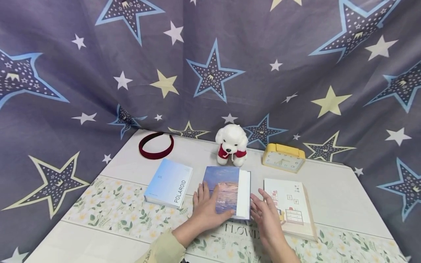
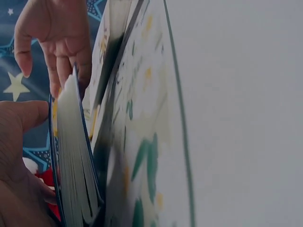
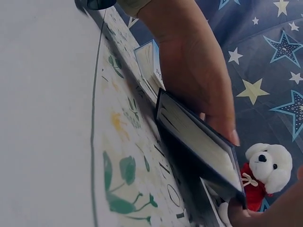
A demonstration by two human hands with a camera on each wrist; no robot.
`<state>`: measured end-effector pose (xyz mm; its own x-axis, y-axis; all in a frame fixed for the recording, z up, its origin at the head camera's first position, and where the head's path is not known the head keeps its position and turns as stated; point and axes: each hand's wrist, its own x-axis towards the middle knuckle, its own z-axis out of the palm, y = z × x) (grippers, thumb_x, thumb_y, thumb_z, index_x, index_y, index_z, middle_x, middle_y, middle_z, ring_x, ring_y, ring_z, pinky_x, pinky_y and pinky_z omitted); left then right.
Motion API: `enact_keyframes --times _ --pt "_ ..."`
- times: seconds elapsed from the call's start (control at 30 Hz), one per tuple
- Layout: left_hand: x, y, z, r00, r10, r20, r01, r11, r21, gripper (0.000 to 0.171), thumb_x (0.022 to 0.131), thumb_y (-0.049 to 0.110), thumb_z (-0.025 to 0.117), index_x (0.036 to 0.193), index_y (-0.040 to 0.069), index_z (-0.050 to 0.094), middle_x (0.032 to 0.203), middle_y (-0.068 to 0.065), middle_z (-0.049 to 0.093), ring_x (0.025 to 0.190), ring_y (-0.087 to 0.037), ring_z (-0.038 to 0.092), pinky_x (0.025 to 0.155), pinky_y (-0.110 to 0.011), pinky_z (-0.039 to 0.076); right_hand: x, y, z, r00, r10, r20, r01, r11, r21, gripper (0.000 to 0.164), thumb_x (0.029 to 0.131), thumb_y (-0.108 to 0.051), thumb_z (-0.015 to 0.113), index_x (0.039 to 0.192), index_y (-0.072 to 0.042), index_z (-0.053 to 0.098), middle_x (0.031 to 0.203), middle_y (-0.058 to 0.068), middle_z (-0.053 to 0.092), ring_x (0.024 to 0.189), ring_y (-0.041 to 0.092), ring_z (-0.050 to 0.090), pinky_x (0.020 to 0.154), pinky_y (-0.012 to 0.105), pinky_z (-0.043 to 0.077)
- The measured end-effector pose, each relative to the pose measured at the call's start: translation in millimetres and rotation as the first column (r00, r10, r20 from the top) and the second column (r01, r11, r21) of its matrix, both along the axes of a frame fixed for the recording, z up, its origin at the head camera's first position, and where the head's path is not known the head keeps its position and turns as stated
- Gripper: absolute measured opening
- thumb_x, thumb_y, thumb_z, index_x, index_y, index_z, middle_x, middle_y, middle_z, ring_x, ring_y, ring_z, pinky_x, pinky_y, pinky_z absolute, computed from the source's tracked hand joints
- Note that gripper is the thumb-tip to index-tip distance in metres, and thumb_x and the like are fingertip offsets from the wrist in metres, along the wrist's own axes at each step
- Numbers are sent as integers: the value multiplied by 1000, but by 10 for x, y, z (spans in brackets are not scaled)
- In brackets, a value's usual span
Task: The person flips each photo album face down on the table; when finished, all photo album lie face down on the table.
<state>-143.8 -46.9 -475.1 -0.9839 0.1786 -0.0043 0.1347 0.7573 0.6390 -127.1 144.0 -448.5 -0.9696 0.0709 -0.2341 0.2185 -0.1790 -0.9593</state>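
A photo album [image 1: 227, 176] with a painted sea-and-cliff cover and a white strip down its right side lies on the table. My left hand [image 1: 209, 211] rests on the cover, its fingers spread toward the left edge and its thumb near the lower edge. At the album's right edge, my right hand [image 1: 269, 221] touches with its fingertips. In the left wrist view, the album's pages [image 2: 73, 156] show between dark blue covers, with the right thumb held apart. The right wrist view shows the album [image 3: 199, 139] edge-on beneath the left hand [image 3: 194, 71].
Left of the album lies a blue-white POLAROID album [image 1: 169, 182]; to its right, a white illustrated book [image 1: 289, 204]. Behind stand a white plush dog [image 1: 231, 140] in red and a yellow clock [image 1: 284, 157]. A dark red headband [image 1: 156, 155] lies back left. A star-patterned curtain [image 1: 250, 29] hangs behind.
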Motion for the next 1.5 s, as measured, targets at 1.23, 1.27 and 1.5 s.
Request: enact_keyframes --times 1.23,1.27,1.5 --pt "-1 218 239 992 76 98 -93 978 186 112 70 63 71 157 16 21 157 -30 9 141 -55 5 104 -76 3 -60 -197 -51 996 68 -49 -78 969 -236 46 102 -10 45 146 -1 35 131 5 54 99 11 60 77 24 52" --pt "2 217 248 993 81 89 -97 976 194 110 69 62 71 157 15 22 157 -30 11 141 -56 6 104 -76 4 -69 -207 -67 995 82 -49 -91 969 -231 46 102 -11 45 145 0 36 130 5 55 99 12 61 78 25 53" --pt "4 191 283 996 65 64 -81 955 284 102 72 52 71 155 14 26 157 -25 20 140 -57 9 101 -79 4 -101 -279 -198 978 206 -42 -209 969 -128 52 99 -16 51 146 2 36 138 15 51 108 18 63 91 35 52"
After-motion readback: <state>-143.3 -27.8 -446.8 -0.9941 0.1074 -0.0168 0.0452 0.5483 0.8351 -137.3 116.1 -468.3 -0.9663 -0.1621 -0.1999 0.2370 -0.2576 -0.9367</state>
